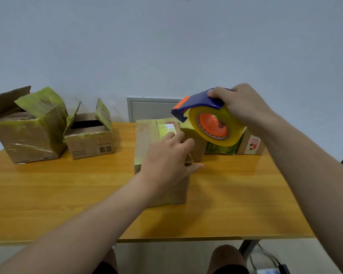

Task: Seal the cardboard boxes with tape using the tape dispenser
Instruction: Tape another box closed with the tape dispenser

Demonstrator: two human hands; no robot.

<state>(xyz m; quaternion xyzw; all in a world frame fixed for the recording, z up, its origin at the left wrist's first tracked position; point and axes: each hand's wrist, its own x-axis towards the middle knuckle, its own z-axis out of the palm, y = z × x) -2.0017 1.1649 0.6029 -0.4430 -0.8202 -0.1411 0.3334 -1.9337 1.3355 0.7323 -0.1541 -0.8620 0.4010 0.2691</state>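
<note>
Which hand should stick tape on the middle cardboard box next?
The right hand. It grips the tape dispenser, raised close to the middle cardboard box. The left hand rests on that box, likely steadying it, and holds no tape.

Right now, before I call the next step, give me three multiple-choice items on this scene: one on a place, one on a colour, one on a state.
1. Where is the tape dispenser? A on the table; B in the right hand, in the air; C inside a box.
2. What colour is the roll's hub? A orange; B green; C white.
3. How is the large left box? A taped shut; B open, flaps up; C flattened.
Key: B, the hand grips its blue body; A, orange shows inside the yellow tape; B, its flaps stand up.
</note>
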